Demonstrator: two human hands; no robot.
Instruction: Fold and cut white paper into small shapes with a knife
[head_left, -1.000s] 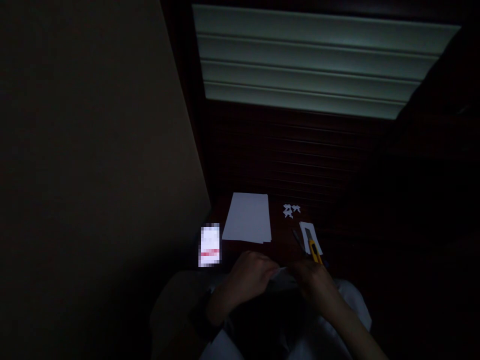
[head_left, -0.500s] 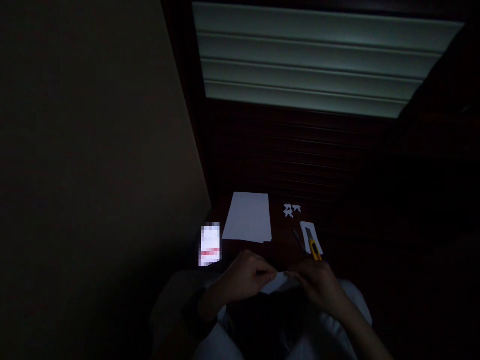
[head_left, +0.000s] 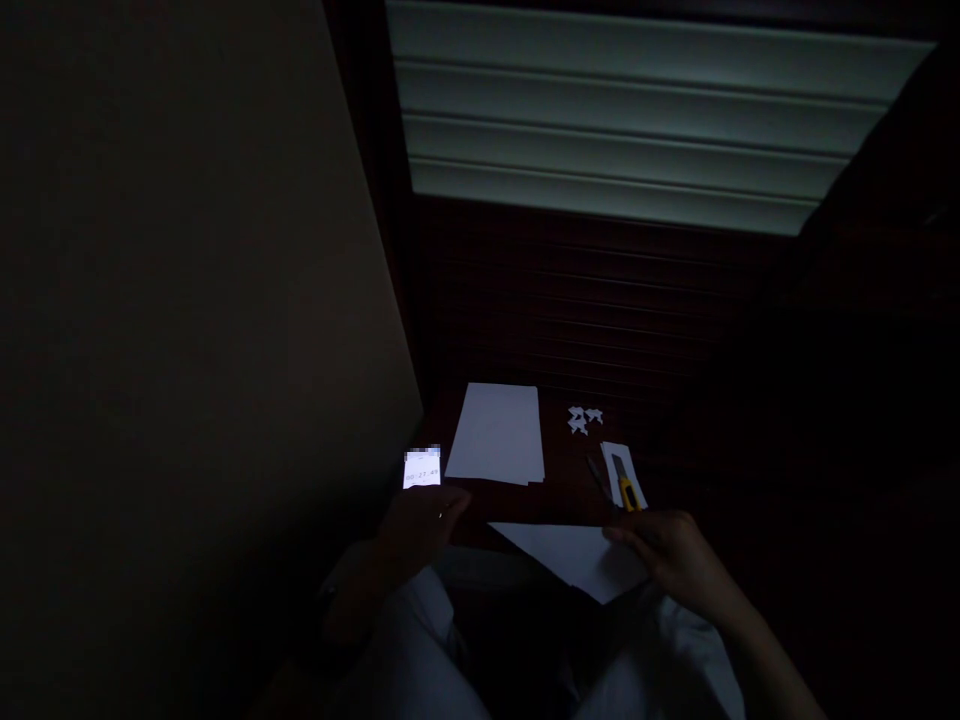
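My right hand (head_left: 660, 550) pinches the right part of a white sheet of paper (head_left: 559, 548), which spreads out to the left above my lap with a slanted lower edge. My left hand (head_left: 424, 522) is apart from the sheet and hovers over the lower part of a lit phone (head_left: 422, 470) whose screen shows timer digits. A small gap shows between its thumb and fingers, and I see nothing held there; the darkness hides most of the fingers. Whether it touches the phone I cannot tell.
On the dark table lie a stack of white paper (head_left: 496, 435) and several small folded paper pieces (head_left: 582, 418). A yellow box cutter (head_left: 627, 490) rests on smaller white sheets (head_left: 613, 452), beside a thin dark tool (head_left: 598, 478). A wall (head_left: 225, 300) stands at the left, slatted shutters (head_left: 615, 120) ahead.
My left hand has let go of the paper and moved left over the phone. The paper, bunched between both hands before, now lies spread out from my right hand.
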